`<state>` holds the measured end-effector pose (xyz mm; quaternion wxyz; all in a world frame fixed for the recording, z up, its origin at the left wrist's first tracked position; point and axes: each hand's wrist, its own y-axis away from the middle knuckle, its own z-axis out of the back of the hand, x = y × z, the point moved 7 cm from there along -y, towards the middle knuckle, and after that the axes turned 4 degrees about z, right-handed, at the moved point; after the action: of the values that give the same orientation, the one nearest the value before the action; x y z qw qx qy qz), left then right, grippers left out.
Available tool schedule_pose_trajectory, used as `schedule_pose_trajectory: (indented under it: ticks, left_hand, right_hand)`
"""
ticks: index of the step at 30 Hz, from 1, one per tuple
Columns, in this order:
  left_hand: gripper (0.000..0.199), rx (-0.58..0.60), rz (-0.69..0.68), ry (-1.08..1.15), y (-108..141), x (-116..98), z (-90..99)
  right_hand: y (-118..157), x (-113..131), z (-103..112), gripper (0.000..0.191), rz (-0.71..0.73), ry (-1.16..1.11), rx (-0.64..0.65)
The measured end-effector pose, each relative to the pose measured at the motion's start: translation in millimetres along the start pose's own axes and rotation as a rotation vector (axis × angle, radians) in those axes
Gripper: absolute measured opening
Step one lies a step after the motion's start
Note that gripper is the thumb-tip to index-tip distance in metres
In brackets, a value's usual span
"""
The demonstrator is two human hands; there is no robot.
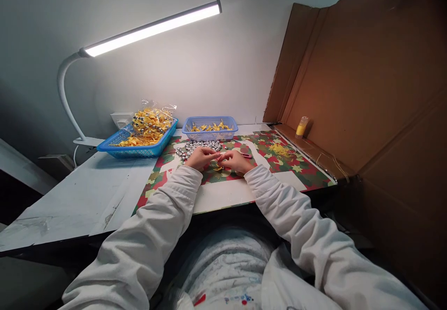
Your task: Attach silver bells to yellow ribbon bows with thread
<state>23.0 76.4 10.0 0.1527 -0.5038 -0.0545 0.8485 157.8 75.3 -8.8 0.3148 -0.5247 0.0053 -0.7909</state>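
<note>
My left hand point(201, 158) and my right hand point(236, 161) meet fingertip to fingertip above the table mat. Both are closed in a pinch; whatever is between the fingers is too small to make out. Just under them lies a small yellow ribbon piece point(219, 167), partly hidden. A heap of shiny silver bells or beads point(199, 147) spreads right behind my left hand. Behind my right hand, a pink-handled tool point(246, 156) shows only in part.
Behind the bells stands a light blue basket point(209, 136) holding yellow pieces. A fuller blue basket point(139, 151) with bagged yellow pieces is at left, near a clamped lamp point(153, 28). Yellow threads point(280, 150), a small yellow-filled bottle point(301, 127) and tall cardboard point(366, 77) occupy the right.
</note>
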Motion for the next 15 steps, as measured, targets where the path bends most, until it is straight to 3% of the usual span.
schedule_pose_trajectory:
  ticks: [15]
  left_hand:
    - [0.037, -0.089, -0.009, 0.077, 1.0, -3.7, 4.9]
  right_hand:
    - [-0.8, -2.0, -3.5, 0.009, 0.026, 0.208, 0.033]
